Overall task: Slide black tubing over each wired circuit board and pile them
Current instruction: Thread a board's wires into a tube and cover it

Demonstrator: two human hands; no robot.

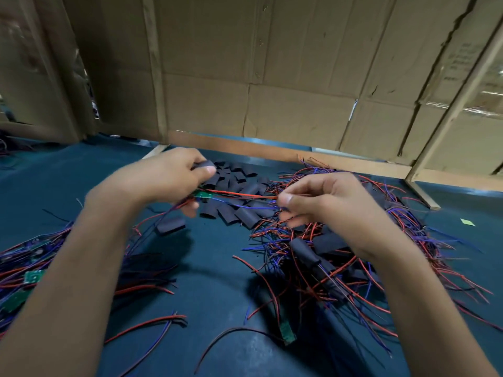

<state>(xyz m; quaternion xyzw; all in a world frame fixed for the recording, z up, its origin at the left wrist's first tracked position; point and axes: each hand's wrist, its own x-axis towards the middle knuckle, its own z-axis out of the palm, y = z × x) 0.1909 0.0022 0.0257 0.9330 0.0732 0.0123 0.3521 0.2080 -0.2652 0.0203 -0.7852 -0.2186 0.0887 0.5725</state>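
On bench: dark teal cloth [217, 268] under loose tubing pieces [236, 210] and wire tangles.
Backdrop: cardboard wall [272, 63].
Left hand [163, 175]: grip pinches black tube [202, 165], holds green board [202, 194].
Right hand [324, 197]: grip pinches red wire [239, 195].
Sleeved pile [340, 257]: right side.

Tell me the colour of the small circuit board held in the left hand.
Green; the circuit board shows best in the head view, gripped by the left hand.

A dark teal surface [215, 270] carries cut black tubing pieces [234, 210] at centre, tangled red and blue wires [321, 268] to the right, and green circuit boards [32, 276] at left.
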